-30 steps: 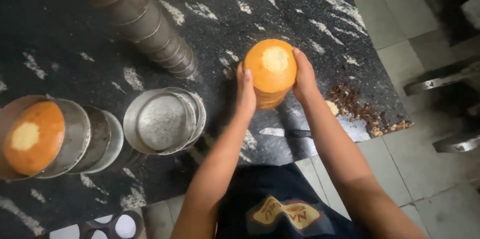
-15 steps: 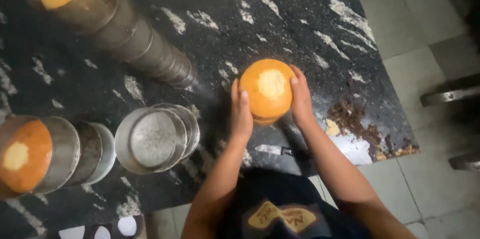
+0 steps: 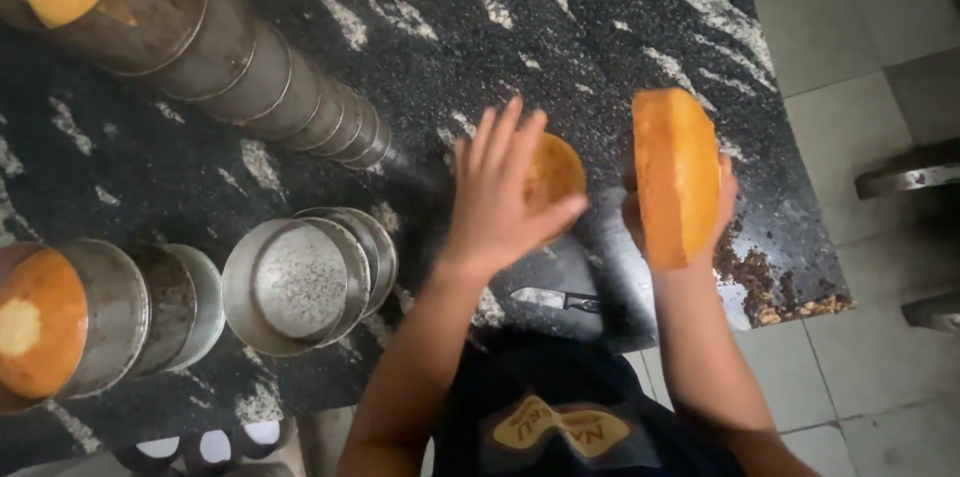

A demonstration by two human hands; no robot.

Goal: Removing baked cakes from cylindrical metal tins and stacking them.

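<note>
My right hand (image 3: pixel 690 222) grips one cake (image 3: pixel 676 175) already out of its tin (image 3: pixel 553 175), my spread left hand (image 3: pixel 500 192) covers that tin; at 9 o'clock filled tins (image 3: pixel 60 317) wait.

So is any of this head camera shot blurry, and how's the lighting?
Head view: the left hand is smeared by motion blur, and the round cake in the right hand is slightly soft. Lighting is dim and even; the dark speckled counter shows no strong glare.
</note>
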